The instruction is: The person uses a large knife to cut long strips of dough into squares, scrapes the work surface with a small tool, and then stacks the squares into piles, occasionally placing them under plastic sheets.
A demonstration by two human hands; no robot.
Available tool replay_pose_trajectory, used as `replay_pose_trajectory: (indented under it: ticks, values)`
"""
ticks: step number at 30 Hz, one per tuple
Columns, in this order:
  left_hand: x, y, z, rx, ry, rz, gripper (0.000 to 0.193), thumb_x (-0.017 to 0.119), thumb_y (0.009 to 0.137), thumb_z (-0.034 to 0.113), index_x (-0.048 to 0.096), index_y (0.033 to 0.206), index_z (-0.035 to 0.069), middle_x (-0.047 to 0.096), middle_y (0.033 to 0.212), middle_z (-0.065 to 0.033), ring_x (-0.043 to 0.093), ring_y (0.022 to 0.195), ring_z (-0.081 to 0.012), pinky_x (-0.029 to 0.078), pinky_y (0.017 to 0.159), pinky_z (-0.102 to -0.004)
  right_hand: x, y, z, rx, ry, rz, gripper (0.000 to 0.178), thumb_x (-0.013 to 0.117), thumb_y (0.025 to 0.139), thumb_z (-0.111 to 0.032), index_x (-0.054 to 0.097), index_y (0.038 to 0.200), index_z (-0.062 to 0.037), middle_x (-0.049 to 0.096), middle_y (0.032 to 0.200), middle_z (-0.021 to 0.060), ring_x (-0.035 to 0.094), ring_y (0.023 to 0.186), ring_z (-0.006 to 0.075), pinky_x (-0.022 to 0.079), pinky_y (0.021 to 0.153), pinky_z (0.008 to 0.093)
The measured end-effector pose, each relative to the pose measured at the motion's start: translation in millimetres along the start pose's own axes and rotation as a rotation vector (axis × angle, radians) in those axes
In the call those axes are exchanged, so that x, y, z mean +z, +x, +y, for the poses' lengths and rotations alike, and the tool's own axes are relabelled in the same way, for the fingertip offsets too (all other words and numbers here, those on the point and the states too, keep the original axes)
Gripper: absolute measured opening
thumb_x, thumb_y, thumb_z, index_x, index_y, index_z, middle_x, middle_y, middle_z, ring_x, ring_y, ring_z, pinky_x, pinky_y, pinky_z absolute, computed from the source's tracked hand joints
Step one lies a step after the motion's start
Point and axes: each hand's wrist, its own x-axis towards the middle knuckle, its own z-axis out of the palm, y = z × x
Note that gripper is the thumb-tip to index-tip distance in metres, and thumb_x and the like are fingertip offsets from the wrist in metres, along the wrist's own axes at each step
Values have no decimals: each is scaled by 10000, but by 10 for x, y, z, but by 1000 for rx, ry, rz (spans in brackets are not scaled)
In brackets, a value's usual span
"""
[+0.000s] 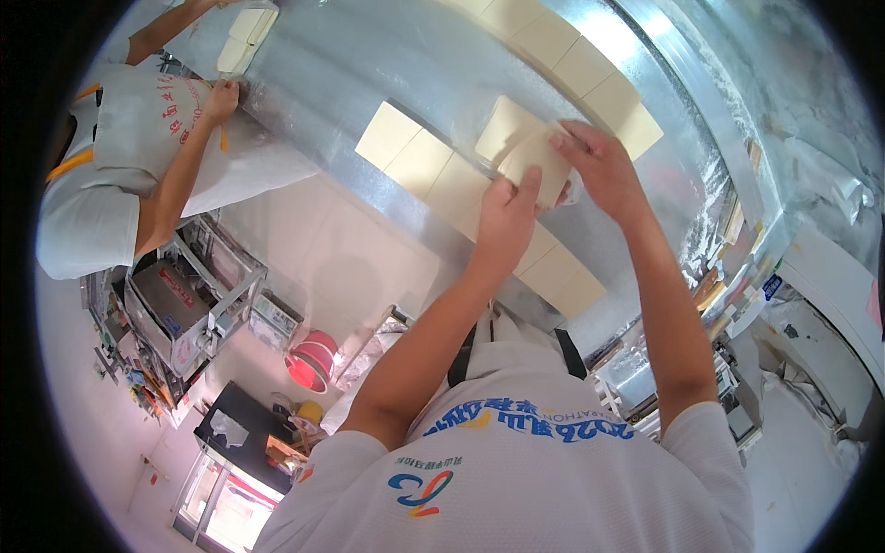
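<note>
Left hand [507,214] and right hand [601,170] clamped on pale square sheets [540,151], clear plastic [574,192] alongside, red tub [320,347] below, contents indistinct

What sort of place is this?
Likely a small food workshop, perhaps for dough: pale squares in rows on a metal worktop, powdery white smears toward its right end, and a co-worker in an apron.

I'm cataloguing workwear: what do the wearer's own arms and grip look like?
The left grip and right grip are bare, with no gloves visible. Both forearms are uncovered, with no watch or band showing. The short sleeves are white; the left one bears a small orange mark.
</note>
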Motion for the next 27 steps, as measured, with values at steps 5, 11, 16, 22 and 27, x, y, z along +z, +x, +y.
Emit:
replay_pose_trajectory:
  ticks: [5, 11, 16, 22, 27]
  values:
    - [-103, 329, -312, -47, 39, 122, 360, 440, 1153, 192, 533, 1303, -122, 675, 1224, -183, 733, 1066, -297, 655, 936, -410, -61, 287, 406, -62, -272, -90, 319, 587, 1063, -246, 667, 1248, 1, 744, 1030, 170, 698, 950, 303, 533, 856, 394]
    - [-50, 252, -501, -170, -4, 174, 346, 460, 1146, 180, 513, 1193, -159, 657, 1232, -236, 744, 1013, -320, 675, 877, -402, -206, 181, 621, 14, -435, -149, 265, 605, 1036, -197, 660, 1196, 7, 725, 1095, 230, 685, 1007, 416, 524, 859, 452]
    - [-123, 346, -467, -251, 119, 164, 390, 479, 1141, 227, 533, 1160, -159, 685, 1156, -236, 770, 916, -325, 682, 812, -404, -203, 267, 577, -49, -432, -87, 255, 654, 997, -170, 665, 1167, 18, 717, 1071, 217, 678, 999, 408, 525, 862, 453]
    - [-116, 376, -375, -373, 311, 217, 489, 440, 1135, 307, 612, 932, -104, 714, 755, -201, 718, 560, -272, 572, 455, -372, -131, 370, 679, -62, -438, 25, 220, 682, 968, -166, 677, 1090, 17, 712, 1079, 191, 673, 1006, 383, 531, 870, 447]
    - [-205, 378, -360, -324, 480, 212, 502, 461, 1127, 342, 641, 908, -72, 696, 702, -169, 645, 474, -216, 468, 369, -344, -123, 395, 699, -48, -408, 43, 216, 711, 940, -174, 666, 1057, 2, 702, 1049, 192, 670, 975, 372, 526, 857, 452]
